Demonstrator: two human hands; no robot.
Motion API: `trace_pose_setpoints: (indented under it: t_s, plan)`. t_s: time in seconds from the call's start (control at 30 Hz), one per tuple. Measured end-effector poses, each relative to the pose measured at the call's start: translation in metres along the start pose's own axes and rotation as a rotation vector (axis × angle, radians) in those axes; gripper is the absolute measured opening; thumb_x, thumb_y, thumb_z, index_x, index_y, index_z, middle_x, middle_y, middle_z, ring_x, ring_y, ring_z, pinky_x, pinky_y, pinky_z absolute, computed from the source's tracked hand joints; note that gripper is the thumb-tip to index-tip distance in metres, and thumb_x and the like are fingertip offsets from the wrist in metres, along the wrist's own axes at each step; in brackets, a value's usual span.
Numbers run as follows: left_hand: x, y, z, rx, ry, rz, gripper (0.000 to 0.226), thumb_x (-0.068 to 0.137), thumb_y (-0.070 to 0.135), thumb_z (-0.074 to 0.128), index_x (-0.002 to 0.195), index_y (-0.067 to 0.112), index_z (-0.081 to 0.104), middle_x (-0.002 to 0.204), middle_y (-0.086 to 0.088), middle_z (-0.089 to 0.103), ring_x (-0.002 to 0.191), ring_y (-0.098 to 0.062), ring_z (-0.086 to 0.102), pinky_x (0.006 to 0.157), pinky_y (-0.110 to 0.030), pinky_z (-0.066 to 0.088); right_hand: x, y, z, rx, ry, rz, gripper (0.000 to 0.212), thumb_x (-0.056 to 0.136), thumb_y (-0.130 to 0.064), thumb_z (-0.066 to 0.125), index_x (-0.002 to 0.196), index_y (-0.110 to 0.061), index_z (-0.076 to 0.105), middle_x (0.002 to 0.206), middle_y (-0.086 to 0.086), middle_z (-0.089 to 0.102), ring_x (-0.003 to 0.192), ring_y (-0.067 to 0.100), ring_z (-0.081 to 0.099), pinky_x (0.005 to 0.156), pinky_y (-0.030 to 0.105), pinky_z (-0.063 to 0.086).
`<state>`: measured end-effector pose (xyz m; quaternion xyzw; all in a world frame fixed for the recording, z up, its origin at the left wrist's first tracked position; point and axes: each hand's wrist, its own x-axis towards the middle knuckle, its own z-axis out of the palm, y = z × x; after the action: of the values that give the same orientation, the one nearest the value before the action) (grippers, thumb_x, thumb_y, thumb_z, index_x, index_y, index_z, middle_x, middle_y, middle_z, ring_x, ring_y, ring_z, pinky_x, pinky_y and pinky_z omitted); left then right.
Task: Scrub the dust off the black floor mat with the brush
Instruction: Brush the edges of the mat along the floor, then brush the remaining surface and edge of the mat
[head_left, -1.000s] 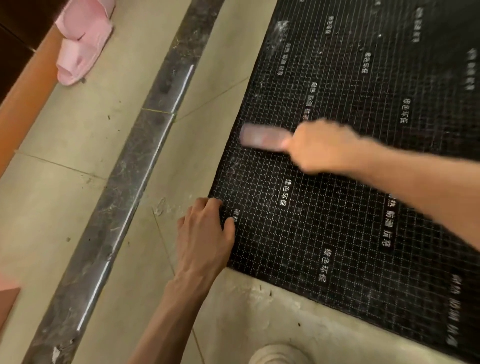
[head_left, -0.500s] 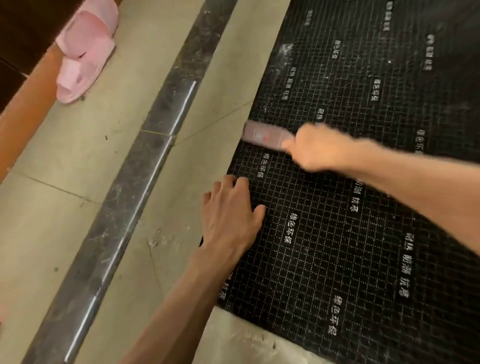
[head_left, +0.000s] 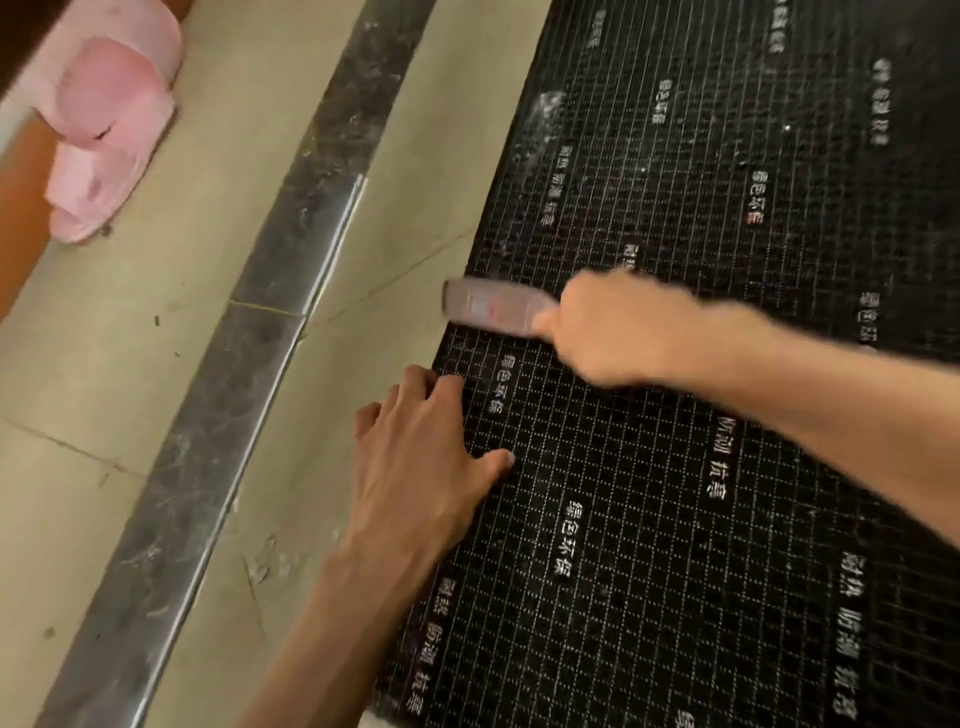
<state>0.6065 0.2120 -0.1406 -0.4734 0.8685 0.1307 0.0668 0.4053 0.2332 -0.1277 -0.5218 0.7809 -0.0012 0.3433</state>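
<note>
— Left hand (head_left: 421, 457) flat, fingers spread, pinning the black floor mat (head_left: 701, 467) at its left edge!

— And the right hand (head_left: 618, 330) grips the blurred brush (head_left: 491, 308) just beyond it, at that same edge.

— Progress?

— Partway, I'd say: pale dust streaks show farther up the mat.

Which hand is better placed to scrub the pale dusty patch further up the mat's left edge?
Right. The right hand already grips the brush at that edge of the black mat, below the dusty patch. The left hand rests flat, holding the mat down.
</note>
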Motion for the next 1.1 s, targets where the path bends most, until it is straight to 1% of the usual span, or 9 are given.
trace_pose_setpoints:
  t_s: [0.07,0.13,0.2,0.3,0.4,0.53,0.77,0.9,1.1]
  plan:
    - [-0.001,0.001,-0.001,-0.011,-0.014,0.002,0.076,0.078,0.064,0.069,0.138,0.023,0.046,0.137,0.003,0.047,0.122,-0.016,0.048,0.113,-0.044,0.028,-0.024,-0.002,0.013,0.032,-0.003,-0.036,0.020,0.106,-0.028,0.046,0.089,-0.021,0.054,0.074,0.001,0.061,0.055,0.012,0.062,0.043,0.024,0.049]
    - [-0.002,0.004,-0.009,-0.026,-0.058,0.001,0.073,0.078,0.062,0.070,0.135,0.023,0.047,0.137,0.003,0.047,0.121,-0.016,0.048,0.111,-0.043,0.031,-0.032,-0.009,0.012,0.058,0.085,-0.001,0.019,0.106,-0.030,0.044,0.110,-0.023,0.061,0.073,0.000,0.061,0.060,0.015,0.064,0.052,0.030,0.053]
    - [0.001,0.007,-0.024,0.033,-0.178,0.020,0.069,0.078,0.062,0.071,0.131,0.024,0.049,0.135,0.003,0.048,0.120,-0.017,0.049,0.110,-0.043,0.032,-0.035,-0.025,0.003,0.132,0.122,0.111,0.023,0.104,-0.025,0.047,0.117,-0.014,0.062,0.073,0.002,0.060,0.062,0.017,0.062,0.055,0.033,0.053]
    - [0.001,0.015,-0.069,0.142,-0.379,0.054,0.058,0.083,0.058,0.068,0.128,0.024,0.053,0.130,0.001,0.053,0.118,-0.020,0.052,0.105,-0.044,0.034,-0.070,-0.055,-0.022,0.280,-0.004,0.227,0.021,0.097,-0.011,0.051,0.112,-0.007,0.063,0.084,0.007,0.065,0.078,0.025,0.067,0.072,0.041,0.058]
    - [-0.010,0.027,-0.130,0.165,-0.437,0.108,0.048,0.087,0.053,0.061,0.124,0.023,0.053,0.121,-0.001,0.057,0.111,-0.023,0.056,0.098,-0.043,0.040,-0.132,-0.066,-0.054,0.374,-0.007,0.324,0.019,0.100,-0.016,0.045,0.102,-0.011,0.064,0.081,0.005,0.064,0.071,0.025,0.061,0.058,0.033,0.047]
    - [-0.035,0.052,-0.221,0.217,-0.540,0.147,0.044,0.094,0.050,0.054,0.125,0.020,0.051,0.117,-0.003,0.058,0.107,-0.024,0.058,0.093,-0.041,0.043,-0.209,-0.075,-0.106,0.512,0.030,0.523,0.024,0.103,-0.028,0.040,0.089,-0.017,0.057,0.079,0.001,0.057,0.074,0.025,0.054,0.065,0.033,0.039]
    - [-0.046,0.093,-0.381,0.248,-0.644,0.242,0.049,0.095,0.048,0.054,0.132,0.016,0.050,0.129,-0.008,0.060,0.116,-0.028,0.058,0.096,-0.041,0.047,-0.299,-0.127,-0.224,0.703,-0.023,0.715,0.038,0.102,-0.038,0.034,0.102,-0.012,0.061,0.095,0.006,0.066,0.085,0.026,0.062,0.073,0.037,0.049]
    - [-0.019,0.105,-0.418,0.255,-0.673,0.338,0.049,0.096,0.046,0.054,0.132,0.013,0.051,0.128,-0.010,0.061,0.115,-0.030,0.059,0.095,-0.043,0.048,-0.302,-0.158,-0.253,0.718,-0.030,0.787,0.039,0.103,-0.037,0.036,0.113,-0.010,0.063,0.097,0.007,0.064,0.075,0.023,0.054,0.062,0.033,0.038]
    - [0.025,0.095,-0.474,0.320,-0.740,0.496,0.043,0.096,0.043,0.054,0.126,0.013,0.054,0.119,-0.011,0.065,0.107,-0.032,0.061,0.090,-0.045,0.050,-0.284,-0.214,-0.280,0.869,-0.069,1.009,0.040,0.099,-0.037,0.043,0.118,-0.007,0.061,0.105,0.012,0.065,0.094,0.032,0.061,0.079,0.038,0.048]
